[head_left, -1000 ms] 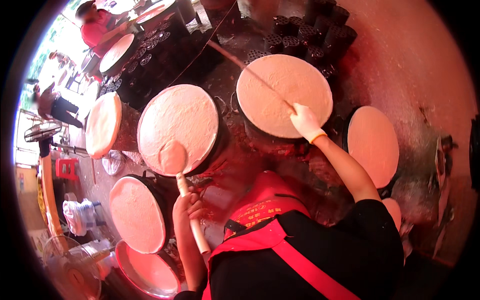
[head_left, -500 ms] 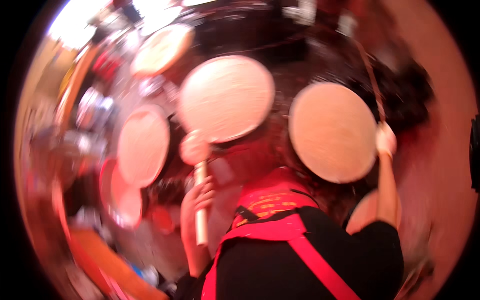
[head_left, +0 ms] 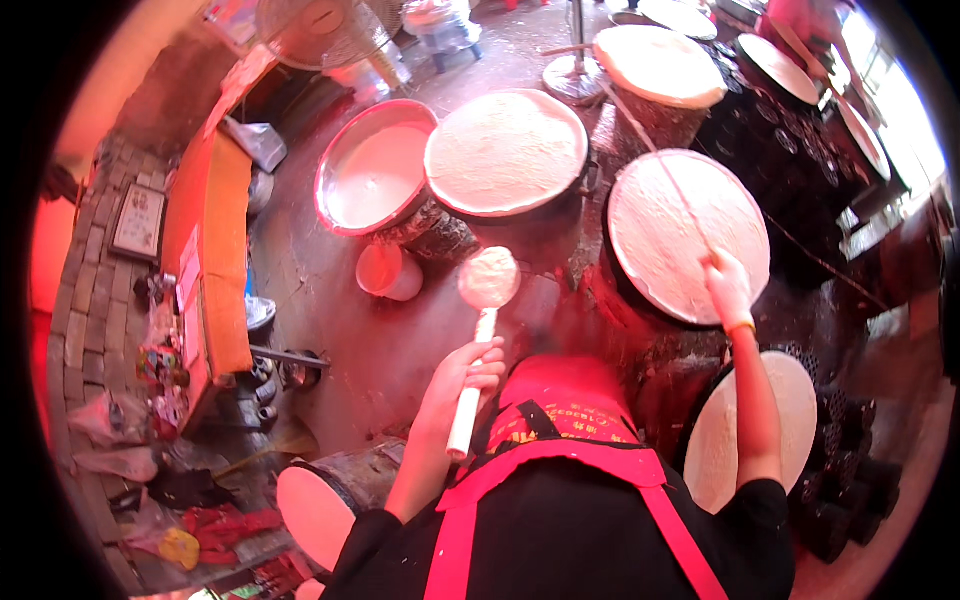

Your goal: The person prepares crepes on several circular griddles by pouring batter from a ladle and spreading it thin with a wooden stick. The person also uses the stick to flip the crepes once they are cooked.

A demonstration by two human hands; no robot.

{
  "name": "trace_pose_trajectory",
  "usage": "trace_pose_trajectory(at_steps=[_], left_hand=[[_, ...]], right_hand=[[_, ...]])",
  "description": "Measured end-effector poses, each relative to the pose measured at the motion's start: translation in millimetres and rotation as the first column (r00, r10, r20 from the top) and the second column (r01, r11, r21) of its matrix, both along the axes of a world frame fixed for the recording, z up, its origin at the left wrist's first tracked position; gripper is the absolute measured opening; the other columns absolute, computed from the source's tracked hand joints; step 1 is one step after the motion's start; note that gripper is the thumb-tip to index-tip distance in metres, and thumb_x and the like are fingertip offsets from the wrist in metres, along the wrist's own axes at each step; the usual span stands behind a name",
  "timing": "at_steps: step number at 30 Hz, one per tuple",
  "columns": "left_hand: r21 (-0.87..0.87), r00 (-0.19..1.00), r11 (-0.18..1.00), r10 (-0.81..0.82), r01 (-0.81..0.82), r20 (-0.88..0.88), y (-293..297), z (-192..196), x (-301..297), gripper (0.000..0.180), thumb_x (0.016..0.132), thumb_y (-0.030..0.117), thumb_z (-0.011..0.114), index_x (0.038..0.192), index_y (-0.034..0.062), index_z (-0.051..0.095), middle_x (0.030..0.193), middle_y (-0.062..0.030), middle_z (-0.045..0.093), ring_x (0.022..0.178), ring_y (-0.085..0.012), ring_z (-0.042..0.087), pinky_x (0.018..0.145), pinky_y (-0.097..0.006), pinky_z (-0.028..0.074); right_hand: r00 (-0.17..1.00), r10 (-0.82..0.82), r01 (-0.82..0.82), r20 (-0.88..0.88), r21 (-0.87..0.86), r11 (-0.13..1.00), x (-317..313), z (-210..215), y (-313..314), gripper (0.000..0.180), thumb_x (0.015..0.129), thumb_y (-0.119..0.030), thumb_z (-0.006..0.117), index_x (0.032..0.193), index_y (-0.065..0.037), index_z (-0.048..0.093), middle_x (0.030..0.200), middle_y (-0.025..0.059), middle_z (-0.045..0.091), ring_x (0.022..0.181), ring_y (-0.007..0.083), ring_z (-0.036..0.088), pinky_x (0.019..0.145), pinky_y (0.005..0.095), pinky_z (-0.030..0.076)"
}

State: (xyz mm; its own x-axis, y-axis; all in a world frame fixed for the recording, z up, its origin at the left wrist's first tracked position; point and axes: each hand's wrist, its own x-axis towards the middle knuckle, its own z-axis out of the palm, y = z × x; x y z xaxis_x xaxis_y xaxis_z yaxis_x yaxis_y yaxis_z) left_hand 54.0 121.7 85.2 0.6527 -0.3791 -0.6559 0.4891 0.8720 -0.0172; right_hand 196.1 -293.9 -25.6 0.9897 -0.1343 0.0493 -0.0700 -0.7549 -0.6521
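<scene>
My left hand (head_left: 472,372) is closed round the pale handle of a ladle (head_left: 489,280), whose round bowl carries a thick cream-coloured batter. The ladle points away from me, over the floor in front of my red apron. My right hand (head_left: 728,288) grips a long thin stick (head_left: 683,190), which reaches up and left across a round pan (head_left: 650,245) coated with a pale layer. Farther off, a second coated pan (head_left: 505,150) rests beside a wide basin (head_left: 372,175) of pale batter. Below the basin stands a small red bucket (head_left: 390,272).
At left stands an orange-sided table (head_left: 222,260). A fan (head_left: 310,30) and a metal pole stand (head_left: 575,75) are far off. Another pale round (head_left: 752,430) lies by my right elbow. Stacked dark cylinders (head_left: 850,480) stand at right. Another person (head_left: 800,25) is at the far right.
The view has swung left, bringing the basin, bucket and orange-sided table into clear sight. Both hands keep hold of the ladle and stick. The stick now slants over a pan.
</scene>
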Motion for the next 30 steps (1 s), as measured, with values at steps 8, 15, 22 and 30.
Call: trace_pose_trajectory(at_steps=[8, 15, 22, 30], left_hand=[[0.342, 0.962, 0.9, 0.241, -0.271, 0.129, 118.5, -7.5, 22.3, 0.023, 0.095, 0.003, 0.046, 0.116, -0.006, 0.041, 0.077, -0.0051, 0.041, 0.052, -0.0057, 0.037, 0.037, -0.017, 0.031], [0.327, 0.933, 0.874, 0.337, -0.36, 0.126, 240.3, -28.6, 120.2, 0.024, 0.094, 0.001, 0.047, 0.116, -0.0065, 0.041, 0.077, -0.0047, 0.041, 0.052, -0.0051, 0.036, 0.038, -0.016, 0.031], [0.257, 0.95, 0.916, 0.31, -0.308, 0.035, 322.4, -29.9, 234.9, 0.024, 0.093, 0.001, 0.047, 0.115, -0.0075, 0.04, 0.078, -0.0048, 0.039, 0.051, -0.005, 0.035, 0.037, -0.016, 0.03], [0.157, 0.962, 0.949, 0.272, -0.273, 0.025, 341.7, -23.1, 317.2, 0.023, 0.096, 0.002, 0.043, 0.117, -0.0069, 0.039, 0.077, -0.0042, 0.039, 0.051, -0.0052, 0.035, 0.037, -0.016, 0.031]], right_hand=[[0.977, 0.213, -0.215, -0.031, -0.136, 0.967, 254.2, 9.0, 159.4, 0.028, 0.085, -0.029, 0.055, 0.091, -0.004, 0.067, 0.084, 0.0221, 0.065, 0.085, 0.0382, 0.064, 0.075, 0.0463, 0.048], [0.996, 0.056, -0.034, 0.063, -0.307, 0.951, 391.6, -11.5, 246.4, 0.026, 0.086, -0.037, 0.06, 0.097, -0.015, 0.07, 0.09, 0.0132, 0.068, 0.085, 0.033, 0.065, 0.075, 0.0411, 0.05], [0.996, 0.072, -0.08, -0.047, -0.212, 0.974, 412.0, -3.6, 271.8, 0.024, 0.082, -0.035, 0.062, 0.091, -0.016, 0.072, 0.079, 0.0142, 0.066, 0.075, 0.026, 0.066, 0.068, 0.0373, 0.048], [0.987, 0.16, -0.159, 0.013, 0.207, 0.965, 428.1, 128.7, 213.0, 0.018, 0.084, -0.005, 0.057, 0.095, 0.001, 0.069, 0.089, 0.0014, 0.068, 0.082, 0.0103, 0.061, 0.081, 0.0239, 0.047]])
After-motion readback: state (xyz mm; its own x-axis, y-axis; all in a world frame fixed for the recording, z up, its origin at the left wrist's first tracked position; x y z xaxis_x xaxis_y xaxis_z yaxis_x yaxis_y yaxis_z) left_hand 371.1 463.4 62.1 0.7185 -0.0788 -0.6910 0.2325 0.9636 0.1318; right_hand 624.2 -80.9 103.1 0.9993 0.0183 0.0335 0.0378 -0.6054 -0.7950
